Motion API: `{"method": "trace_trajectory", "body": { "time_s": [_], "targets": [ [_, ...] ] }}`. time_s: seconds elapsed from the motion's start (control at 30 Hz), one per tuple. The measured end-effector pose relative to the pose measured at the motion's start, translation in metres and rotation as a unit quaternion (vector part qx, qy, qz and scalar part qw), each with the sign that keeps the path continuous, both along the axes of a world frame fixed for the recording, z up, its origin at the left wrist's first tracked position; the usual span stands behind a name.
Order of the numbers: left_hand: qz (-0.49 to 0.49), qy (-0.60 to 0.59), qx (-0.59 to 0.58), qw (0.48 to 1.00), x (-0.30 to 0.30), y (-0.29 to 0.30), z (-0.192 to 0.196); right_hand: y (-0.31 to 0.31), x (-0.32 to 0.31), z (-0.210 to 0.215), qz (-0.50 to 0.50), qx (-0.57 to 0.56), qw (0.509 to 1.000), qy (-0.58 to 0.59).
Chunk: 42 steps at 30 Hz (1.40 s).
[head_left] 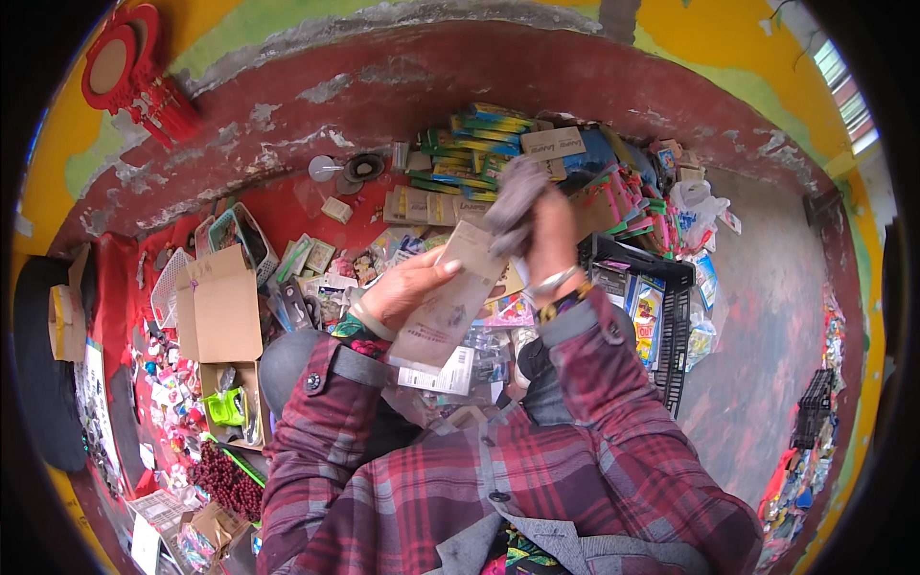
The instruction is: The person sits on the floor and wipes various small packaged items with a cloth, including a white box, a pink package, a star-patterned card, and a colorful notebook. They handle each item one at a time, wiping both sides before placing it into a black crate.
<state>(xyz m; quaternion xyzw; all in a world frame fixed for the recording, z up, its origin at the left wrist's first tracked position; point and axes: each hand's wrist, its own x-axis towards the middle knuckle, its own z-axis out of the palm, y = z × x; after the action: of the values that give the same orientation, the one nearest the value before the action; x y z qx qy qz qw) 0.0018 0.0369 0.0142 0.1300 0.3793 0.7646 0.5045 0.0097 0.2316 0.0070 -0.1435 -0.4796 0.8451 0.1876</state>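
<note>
Closest to me, both forearms rise from the lower edge in red plaid sleeves point(575, 450). My left hand point(407, 287) has its fingers closed on a flat clear packet with a pale card inside point(450, 297), thumb across the front, holding it tilted in front of my chest above the goods. A second, smaller white packet point(443, 372) hangs just below it; I cannot tell whether the hand holds that one too. My right hand point(548, 240), bangles at the wrist, is clenched around a grey cloth point(516, 199), which bunches out above the fist and sits just beside the packet's upper corner; whether they touch I cannot tell.

Under the hands the red table point(287, 206) is crowded with small packaged goods. To my left stands an open cardboard box point(225, 311), flaps up, with a green object point(227, 407) in the carton below it and a heap of dark red beads point(225, 479) nearer the edge. To my right a black plastic crate point(661, 316) holds coloured packets.

Farther back, stacks of green, yellow and blue boxes point(470, 144) are piled beside a brown carton point(553, 144), with a white plastic bag point(698, 203) off to the right. Beyond them runs the worn red wall point(383, 77), and a red tasselled ornament point(134, 72) hangs at the upper left
</note>
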Motion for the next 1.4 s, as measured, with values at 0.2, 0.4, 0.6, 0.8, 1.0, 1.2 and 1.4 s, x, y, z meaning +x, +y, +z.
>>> {"method": "trace_trajectory", "body": {
  "time_s": [0.2,0.4,0.6,0.8,1.0,1.2,1.4],
  "targets": [
    [0.06,-0.096,0.11,0.987,-0.01,-0.015,-0.004,0.074,-0.006,-0.01,0.157,-0.199,0.953,0.165],
    [0.014,-0.099,0.136,0.986,-0.015,-0.014,-0.006,0.056,-0.017,-0.039,0.193,-0.129,0.962,0.146],
    [0.036,-0.045,0.067,0.996,-0.006,-0.008,0.006,0.003,0.008,0.014,0.352,-0.101,0.93,-0.004],
    [0.052,-0.047,0.017,0.997,-0.005,-0.007,-0.008,-0.004,0.004,-0.001,0.291,-0.016,0.956,0.029],
    [0.042,-0.042,0.002,0.998,-0.003,-0.005,-0.007,-0.007,0.003,-0.005,0.237,-0.002,0.971,0.041],
    [0.018,-0.059,-0.061,0.996,-0.003,-0.011,-0.017,-0.008,0.003,-0.002,0.185,0.039,0.981,0.039],
    [0.017,-0.018,-0.076,0.997,-0.001,-0.005,-0.01,-0.009,0.001,-0.013,0.155,0.001,0.988,0.021]
  ]
}}
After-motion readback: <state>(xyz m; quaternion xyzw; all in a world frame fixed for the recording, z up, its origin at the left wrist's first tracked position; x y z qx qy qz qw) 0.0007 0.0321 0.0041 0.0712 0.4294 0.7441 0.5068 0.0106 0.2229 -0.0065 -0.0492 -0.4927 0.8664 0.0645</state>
